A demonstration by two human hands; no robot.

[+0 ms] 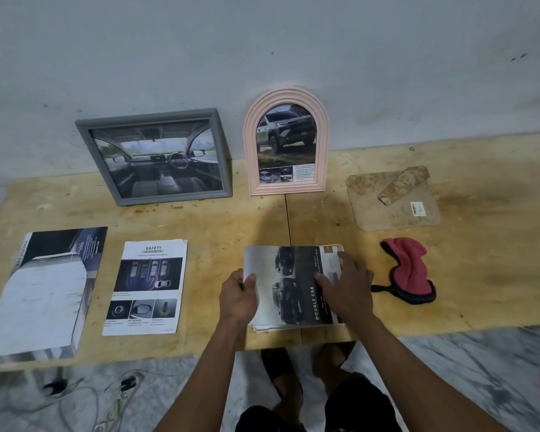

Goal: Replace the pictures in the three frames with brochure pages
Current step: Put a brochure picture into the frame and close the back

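Brochure page (293, 285) showing dark "DOUBLE CAB" trucks lies at the table's (496, 244) front edge; our left hand (238, 299) pinches its left edge, our right hand (345, 289) presses flat on it.

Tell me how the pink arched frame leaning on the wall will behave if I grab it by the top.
The pink arched frame stands on its narrow bottom edge, leaning on the wall, so it will probably tip forward once pulled. It looks like moulded plastic, likely rigid and fairly light. Its ridged rim should give some grip.

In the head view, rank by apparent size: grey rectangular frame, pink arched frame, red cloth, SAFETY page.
1. Grey rectangular frame
2. SAFETY page and pink arched frame: alike, unranked
3. Red cloth
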